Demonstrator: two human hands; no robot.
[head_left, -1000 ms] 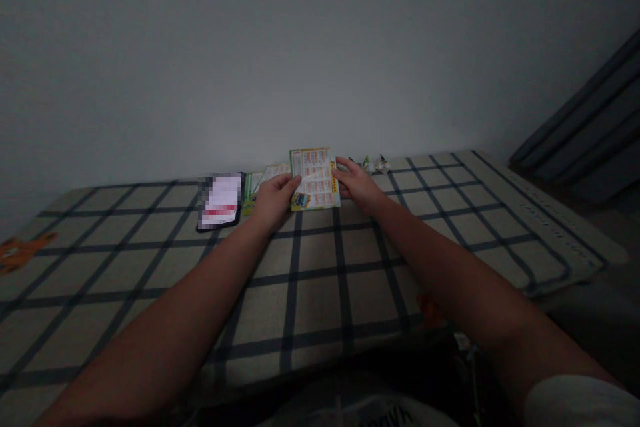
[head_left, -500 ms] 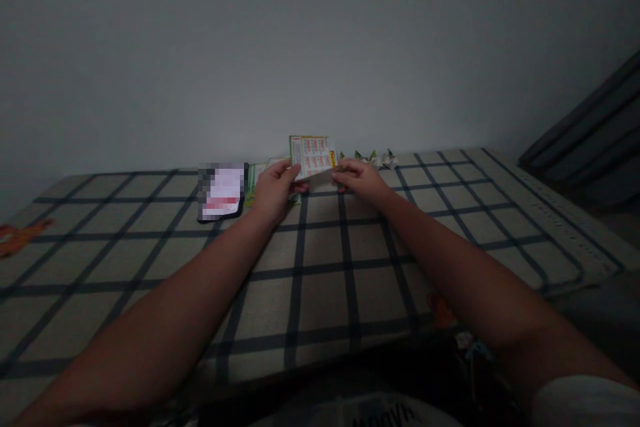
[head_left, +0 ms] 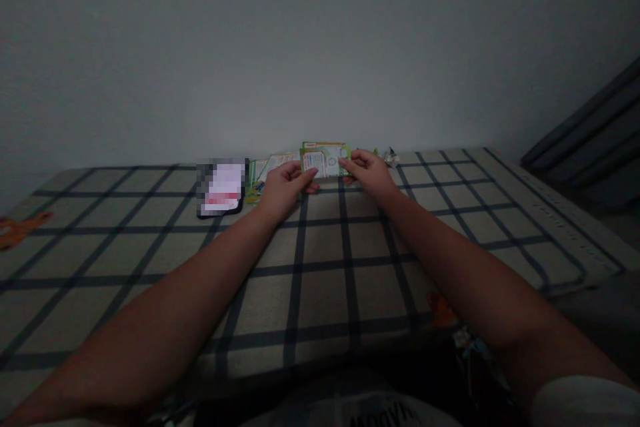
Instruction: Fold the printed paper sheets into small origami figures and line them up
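Observation:
A small green and white printed leaflet [head_left: 325, 160] is held between both hands, low over the far end of a checked cloth [head_left: 320, 267]. My left hand [head_left: 284, 185] pinches its left lower corner. My right hand [head_left: 367, 173] grips its right edge with curled fingers. The leaflet now looks folded, about half as tall as before. Another green printed sheet [head_left: 264, 173] lies flat just left of my left hand.
A dark-edged card with a blurred white face [head_left: 223, 188] lies left of the sheets. Small crumpled wrappers [head_left: 391, 158] sit behind my right hand near the wall. An orange item [head_left: 17, 228] lies at the far left, and dark fabric [head_left: 590, 140] hangs at the right.
The leaflet lay open and nearly flat a second ago. Both hands lifted it, tipped it upright and folded it down, so it now shows a different, shorter face.

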